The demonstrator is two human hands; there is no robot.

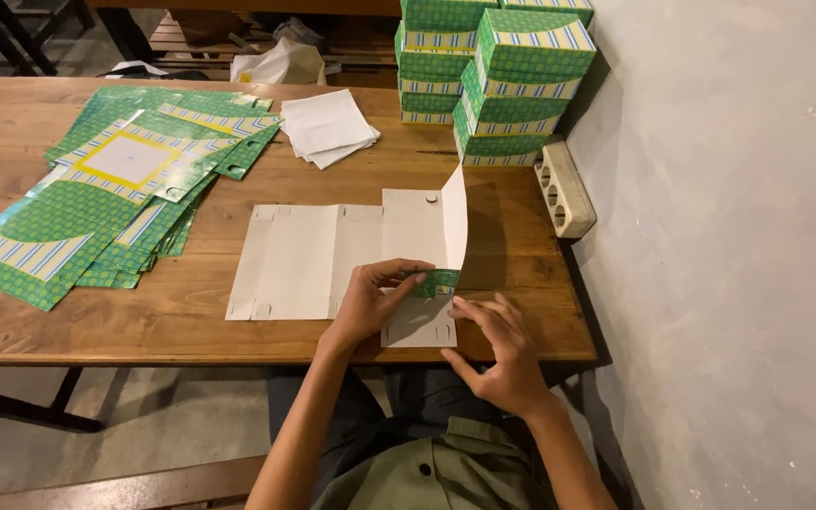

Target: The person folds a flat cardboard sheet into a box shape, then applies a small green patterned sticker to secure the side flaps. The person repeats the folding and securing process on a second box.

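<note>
At the table's (96,331) front edge, my left hand (370,302) pinches a green flap (438,280) of the flat cardboard box (332,255), white side up; my right hand (502,349), fingers spread open, steadies the panel. Creasing squarely along the score looks best.

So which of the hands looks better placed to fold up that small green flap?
Probably the left hand: its fingertips already pinch the green flap of the flat carton. The right hand only presses nearby.
</note>
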